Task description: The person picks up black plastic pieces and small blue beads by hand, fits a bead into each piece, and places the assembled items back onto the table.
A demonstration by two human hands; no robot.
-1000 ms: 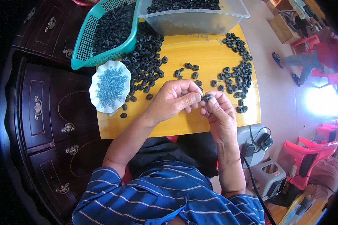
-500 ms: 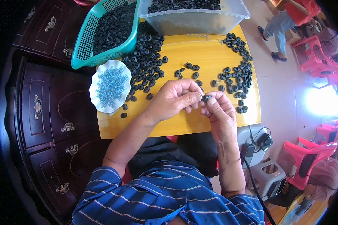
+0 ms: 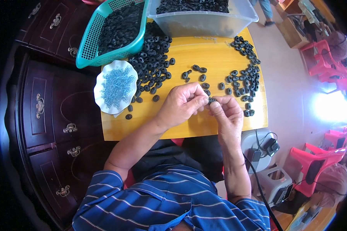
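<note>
Over the near half of the tabletop (image 3: 189, 125), the right hand (image 3: 228, 115) grips a black piece (image 3: 211, 100) between thumb and fingers. The left hand (image 3: 183, 103) is pinched closed against the piece's left end; whether it holds a smaller part cannot be told. Relative to half a second earlier, the same piece stays between the fingertips, its angle slightly altered; work on it is apparently unfinished. The piece is oval, ridged and seemingly plastic. At left, a glossy white scalloped dish (image 3: 99, 103) contains small translucent bluish parts (image 3: 117, 86). Farther out, similar matte black pieces form a left heap (image 3: 152, 57) and a right cluster (image 3: 250, 79). At the far side stand a perforated green basket (image 3: 82, 57) and a smooth translucent tub (image 3: 196, 27).
</note>
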